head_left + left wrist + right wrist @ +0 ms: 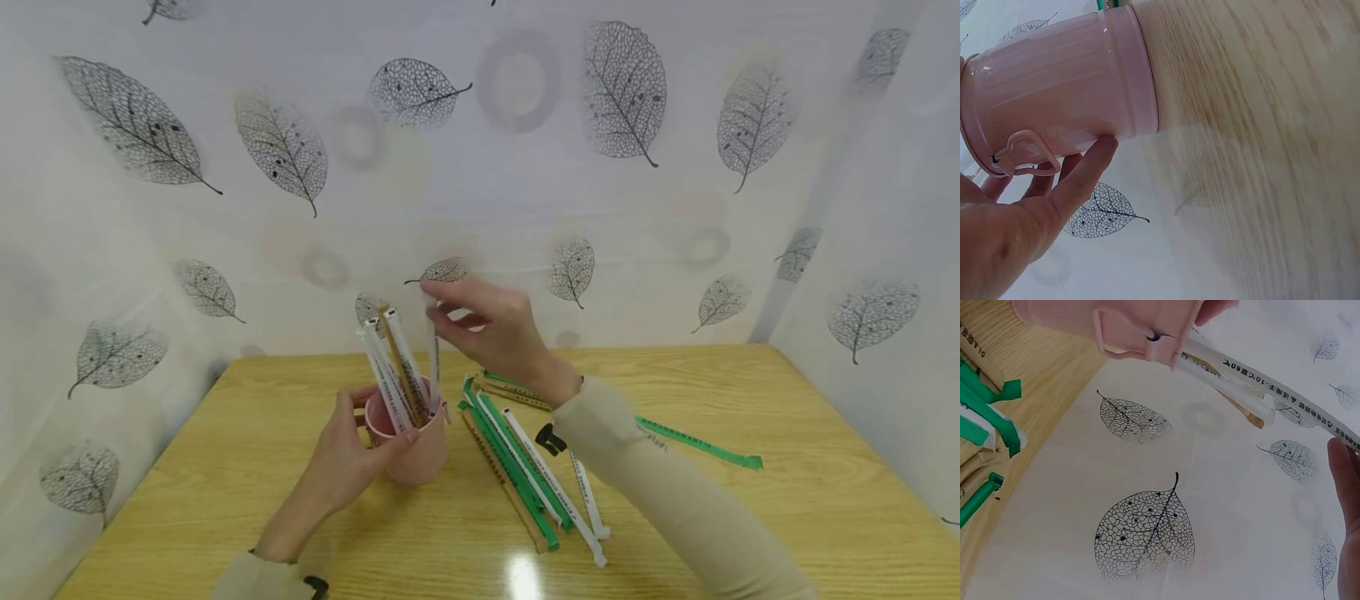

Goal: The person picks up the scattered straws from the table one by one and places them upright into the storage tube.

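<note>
A small pink metal pail with a wire side handle stands upright on the table. My left hand grips it from the left, thumb near the front rim and fingers around the far side. Several paper-wrapped straws, white and brown, lean inside the pail. Above its right side, my right hand pinches the upper end of a white wrapped straw with printed black lettering. That straw's lower end reaches down to the pail's mouth.
Right of the pail lies a loose pile of wrapped straws: green, white and brown. Another green straw lies farther right, beyond my right forearm. A leaf-patterned cloth surrounds the wooden table at the back and sides.
</note>
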{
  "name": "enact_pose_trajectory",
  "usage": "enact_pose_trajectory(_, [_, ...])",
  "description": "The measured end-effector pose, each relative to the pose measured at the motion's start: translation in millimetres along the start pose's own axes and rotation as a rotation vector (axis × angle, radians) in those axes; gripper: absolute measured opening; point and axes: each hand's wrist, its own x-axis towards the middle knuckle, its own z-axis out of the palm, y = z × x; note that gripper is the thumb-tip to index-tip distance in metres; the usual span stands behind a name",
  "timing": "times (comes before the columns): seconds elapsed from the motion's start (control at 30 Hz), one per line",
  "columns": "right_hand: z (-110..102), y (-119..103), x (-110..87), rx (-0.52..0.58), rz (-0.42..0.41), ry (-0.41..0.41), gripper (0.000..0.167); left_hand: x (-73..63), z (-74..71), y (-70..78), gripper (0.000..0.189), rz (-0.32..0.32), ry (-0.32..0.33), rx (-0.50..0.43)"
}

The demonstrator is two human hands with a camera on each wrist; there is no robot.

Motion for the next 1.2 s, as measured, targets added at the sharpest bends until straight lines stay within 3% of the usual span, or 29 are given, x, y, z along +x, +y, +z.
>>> enact_pose_trajectory(0.2, [10.4, 3.2, -14.5, -0.054, -0.038, -0.069, 0.032, 0.0, 0.0, 0.2, 0.08, -0.002, 0.001, -0.004])
enact_pose_trajectory(0.57, [29.9, 11.1, -44.9, -0.037, 0.041, -0.19, 0.033, 0.2, -0.6, -0.7, 0.079, 0.004, 0.002, -0.009])
enact_pose_trajectory(0.8, [33.2, 13.5, -52.7, 0.0, 0.13, -0.157, 0.034, 0.1, -0.8, -0.4, 0.079, 0.01, 0.012, 0.007])
enact_pose_trajectory(1.2, [24.7, 16.7, -52.7, 0.037, 0.17, -0.145, 0.046, 0.5, -0.3, -0.8, 0.079, 0.008, 0.015, 0.021])
